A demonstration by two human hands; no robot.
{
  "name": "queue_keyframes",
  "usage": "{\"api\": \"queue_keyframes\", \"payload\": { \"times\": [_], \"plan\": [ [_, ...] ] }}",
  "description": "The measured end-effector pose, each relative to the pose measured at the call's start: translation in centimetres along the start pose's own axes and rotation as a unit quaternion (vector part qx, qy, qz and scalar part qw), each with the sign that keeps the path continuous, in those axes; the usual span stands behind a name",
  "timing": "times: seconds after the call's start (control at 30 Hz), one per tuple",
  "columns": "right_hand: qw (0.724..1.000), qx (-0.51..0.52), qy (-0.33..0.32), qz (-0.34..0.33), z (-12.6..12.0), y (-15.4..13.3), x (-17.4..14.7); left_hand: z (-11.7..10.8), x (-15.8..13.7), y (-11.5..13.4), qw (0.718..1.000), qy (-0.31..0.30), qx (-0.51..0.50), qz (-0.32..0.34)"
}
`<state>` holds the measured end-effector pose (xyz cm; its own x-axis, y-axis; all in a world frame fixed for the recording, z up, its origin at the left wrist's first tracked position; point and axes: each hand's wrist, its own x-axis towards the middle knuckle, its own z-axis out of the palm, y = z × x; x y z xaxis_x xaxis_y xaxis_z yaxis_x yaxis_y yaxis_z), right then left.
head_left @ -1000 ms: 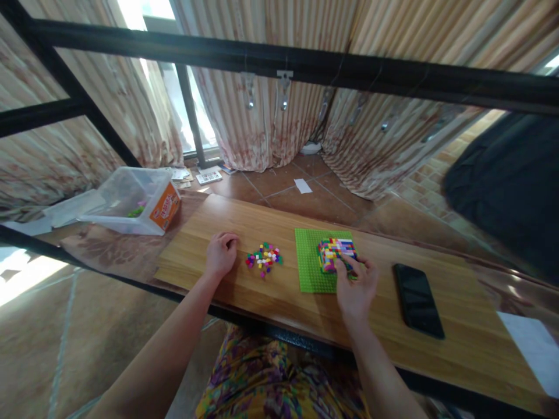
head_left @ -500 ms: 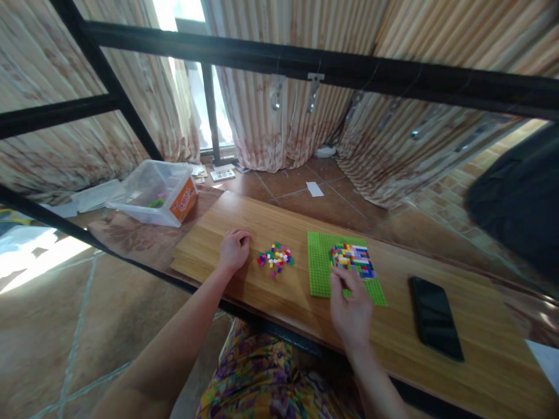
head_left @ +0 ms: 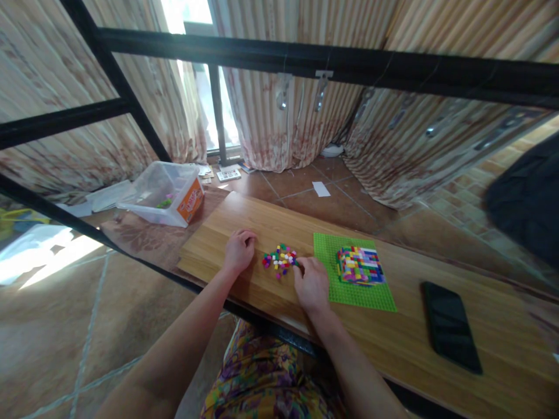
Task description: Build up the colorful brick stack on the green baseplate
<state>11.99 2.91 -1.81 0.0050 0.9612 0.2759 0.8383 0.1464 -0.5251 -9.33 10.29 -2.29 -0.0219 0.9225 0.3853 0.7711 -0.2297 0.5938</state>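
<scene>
Two bare forearms are seen rising from the bottom edge of the frame, above a lap covered in a purple and yellow patterned cloth (head_left: 266, 387). Just beyond, a wooden board (head_left: 428, 349) is laid across a black rail and stretches from the centre toward the lower right. The right hand (head_left: 311, 281) is rested on the board at the centre of the frame, its fingers curled down at the right edge of a small pile of loose bricks (head_left: 280, 260); whether a brick is pinched between them cannot be told. The left hand (head_left: 239, 249) is set just left of the pile, fingers loosely clenched against the wood, nothing seen in its grasp. Right of the right hand, a green baseplate (head_left: 325, 250) is laid flat, and a many-coloured brick block (head_left: 360, 265) is built on its right half. A black phone (head_left: 452, 326) is placed face up further right, well apart from the baseplate. Beyond the board's left end, a clear plastic tub (head_left: 163, 192) with an orange label is tilted on a brown patterned cloth. Reddish floor tiles (head_left: 297, 180) are seen behind, with papers scattered on them. Striped curtains (head_left: 279, 110) are hung across the upper frame, crossed by a black metal bar (head_left: 305, 58), and a bright window is glimpsed at top centre-left.
</scene>
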Motion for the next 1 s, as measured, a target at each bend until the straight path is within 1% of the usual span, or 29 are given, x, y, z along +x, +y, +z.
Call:
{"api": "queue_keyframes", "payload": {
  "times": [0.13, 0.23, 0.33, 0.4, 0.53, 0.6, 0.73, 0.9, 1.0],
  "plan": [
    [1.000, 0.021, 0.002, -0.002, -0.4, -0.3, -0.4, -0.1, 0.0, 0.1, 1.000, 0.000, -0.003, -0.001],
    [0.998, 0.061, 0.012, 0.008, -1.7, -0.6, -1.0, -0.1, 0.0, 0.0, 1.000, -0.003, 0.000, 0.004],
    [0.993, 0.111, 0.043, 0.018, -3.9, -0.4, -1.6, -0.1, 0.1, -0.2, 1.000, -0.003, 0.001, 0.008],
    [0.989, 0.128, 0.069, 0.023, -5.7, 0.3, -1.8, 0.0, 0.1, -0.3, 1.000, -0.001, 0.000, 0.009],
    [0.989, 0.109, 0.099, 0.025, -9.4, 3.0, -1.4, 0.0, 0.2, -0.3, 1.000, -0.001, 0.005, 0.007],
    [0.992, 0.087, 0.086, 0.021, -11.0, 4.4, -0.9, 0.0, 0.2, -0.2, 1.000, -0.001, 0.008, 0.007],
    [1.000, 0.014, 0.020, -0.006, -12.8, 6.3, 0.5, 0.0, 0.2, -0.2, 1.000, -0.004, 0.008, 0.006],
    [0.996, -0.057, -0.060, -0.045, -13.1, 6.5, 1.9, 0.1, 0.2, -0.2, 1.000, 0.000, 0.004, 0.002],
    [0.989, -0.103, -0.089, -0.061, -13.0, 6.3, 2.5, 0.0, 0.2, -0.1, 1.000, 0.001, -0.001, 0.003]
  ]
}}
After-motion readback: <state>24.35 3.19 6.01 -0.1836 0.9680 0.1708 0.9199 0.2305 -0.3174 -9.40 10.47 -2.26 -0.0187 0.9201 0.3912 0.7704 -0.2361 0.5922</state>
